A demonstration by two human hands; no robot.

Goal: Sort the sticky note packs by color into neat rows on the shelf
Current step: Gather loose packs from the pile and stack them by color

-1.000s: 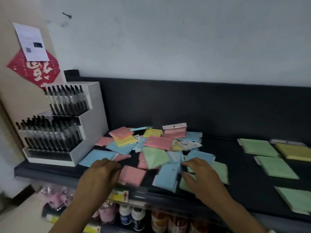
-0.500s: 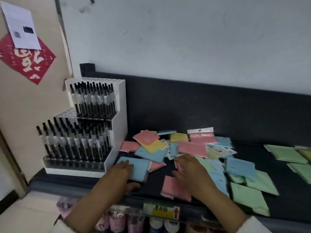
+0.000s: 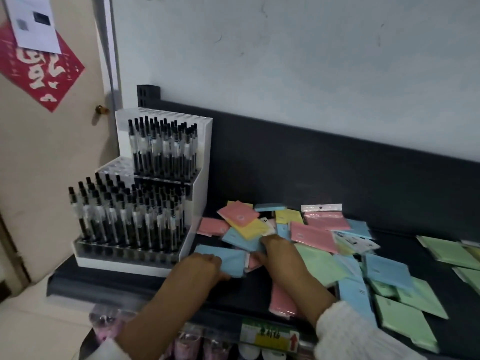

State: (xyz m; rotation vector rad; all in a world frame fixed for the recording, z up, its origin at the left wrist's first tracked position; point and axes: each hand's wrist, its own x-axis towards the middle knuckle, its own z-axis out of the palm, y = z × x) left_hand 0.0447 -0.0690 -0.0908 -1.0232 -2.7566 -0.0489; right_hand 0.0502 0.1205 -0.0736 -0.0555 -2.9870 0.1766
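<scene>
On the dark shelf, just right of the white pen rack, most of the sticky note packs lay in a mixed heap, with pink, yellow, blue and green overlapping at all angles. The left hand was curled over the near corner of a blue pack at the heap's left edge, apparently pinching it. The right hand reached into the heap just beside it, its fingertips buried among pink and blue packs, so I could not tell whether it gripped anything. The hands were near each other but not touching. Well apart to the right, a green cluster lay clear of the heap, which looked like the start of a colour group, though skewed rather than squared into a row. Other green packs and a pink pack sprawled near the shelf's front edge. By my reading the sorting was at an early stage: no colour was fully gathered, no neat row was laid, and nearly the whole heap remained to be separated and lined up.
</scene>
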